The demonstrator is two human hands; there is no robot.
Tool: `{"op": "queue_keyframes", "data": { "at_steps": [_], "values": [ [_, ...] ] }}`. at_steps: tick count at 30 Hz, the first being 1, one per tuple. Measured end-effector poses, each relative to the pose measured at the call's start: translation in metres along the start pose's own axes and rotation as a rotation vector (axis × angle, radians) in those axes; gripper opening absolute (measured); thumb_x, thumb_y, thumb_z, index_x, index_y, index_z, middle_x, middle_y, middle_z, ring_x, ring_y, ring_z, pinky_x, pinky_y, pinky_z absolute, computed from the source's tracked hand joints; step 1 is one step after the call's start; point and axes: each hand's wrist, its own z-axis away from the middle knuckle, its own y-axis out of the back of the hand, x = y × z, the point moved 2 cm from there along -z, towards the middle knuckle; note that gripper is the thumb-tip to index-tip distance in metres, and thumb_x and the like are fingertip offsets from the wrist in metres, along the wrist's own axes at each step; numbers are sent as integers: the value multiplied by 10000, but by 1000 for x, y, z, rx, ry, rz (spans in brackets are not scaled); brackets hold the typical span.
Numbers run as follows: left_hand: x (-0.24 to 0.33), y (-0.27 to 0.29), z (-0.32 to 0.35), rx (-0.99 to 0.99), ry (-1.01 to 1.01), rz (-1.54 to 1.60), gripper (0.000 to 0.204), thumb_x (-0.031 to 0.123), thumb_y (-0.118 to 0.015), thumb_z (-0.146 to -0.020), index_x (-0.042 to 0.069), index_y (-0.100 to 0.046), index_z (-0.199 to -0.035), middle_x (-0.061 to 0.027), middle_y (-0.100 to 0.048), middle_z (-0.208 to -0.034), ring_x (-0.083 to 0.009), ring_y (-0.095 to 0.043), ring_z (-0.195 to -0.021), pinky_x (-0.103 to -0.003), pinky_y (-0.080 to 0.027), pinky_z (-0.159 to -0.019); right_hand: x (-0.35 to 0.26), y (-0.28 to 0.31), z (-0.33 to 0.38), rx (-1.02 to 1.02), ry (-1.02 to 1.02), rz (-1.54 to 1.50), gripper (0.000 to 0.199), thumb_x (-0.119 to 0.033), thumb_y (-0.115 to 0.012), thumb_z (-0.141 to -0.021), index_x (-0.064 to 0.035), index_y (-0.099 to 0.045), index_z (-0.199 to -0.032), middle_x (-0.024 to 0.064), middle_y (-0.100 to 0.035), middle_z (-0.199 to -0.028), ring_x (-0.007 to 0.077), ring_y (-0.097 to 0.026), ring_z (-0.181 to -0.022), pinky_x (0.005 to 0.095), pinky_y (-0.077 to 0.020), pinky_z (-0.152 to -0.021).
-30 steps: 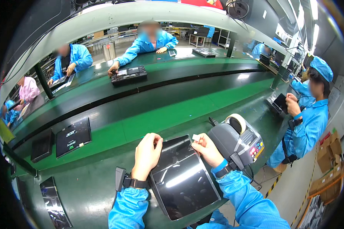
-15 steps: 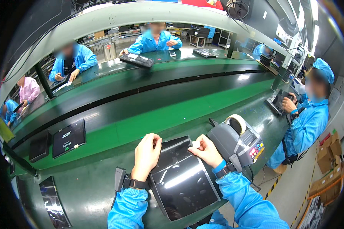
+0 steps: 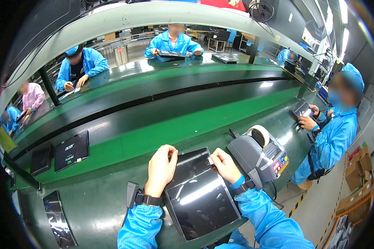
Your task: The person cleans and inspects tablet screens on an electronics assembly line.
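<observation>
In front of me lies a dark glossy tablet screen panel (image 3: 203,207), tilted on the table, with streaks and blotches on its shiny surface. A black strip-like part (image 3: 191,162) runs along its far edge. My left hand (image 3: 161,169) is closed by the far left corner, thumb and fingers curled together; whatever they pinch is hidden. My right hand (image 3: 227,167) is closed at the far right corner, its fingertips against the edge by a small light tab. What it grips is too small to make out.
Right of the panel stands a grey tape dispenser (image 3: 257,153) with a tape roll. A black tablet (image 3: 72,151) and a dark box (image 3: 42,159) lie left, near another dark panel (image 3: 59,220). Co-workers sit across the green conveyor (image 3: 183,99); one person (image 3: 332,124) works at right.
My right fingers have shifted slightly down at the panel's corner, and the white piece between them shows less. My left hand stays nearly still. Across the conveyor, a person has drawn a dark device closer.
</observation>
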Motion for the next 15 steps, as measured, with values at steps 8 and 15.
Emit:
{"op": "queue_keyframes", "data": {
  "at_steps": [8, 15],
  "values": [
    [2, 1, -1, -6, 1, -18, 130, 165, -598, -882, 36, -587, -891, -107, -627, -848, -258, -632, -759, -349, -498, -690, -1, 3, -1, -60, -72, 49, 211, -210, -585, -947, -94, -479, -806, -45, -487, -695, 29, -437, -622, 207, -386, -559],
    [3, 0, 0, -2, 2, -9, 123, 159, -595, -881, 37, -586, -889, -109, -627, -843, -259, -637, -768, -349, -497, -690, -16, 13, 7, 34, -210, 596, 399, -407, -559, -928, -43, -555, -765, 127, -620, -651, 227, -608, -612, 349, -462, -580]
  ]
}}
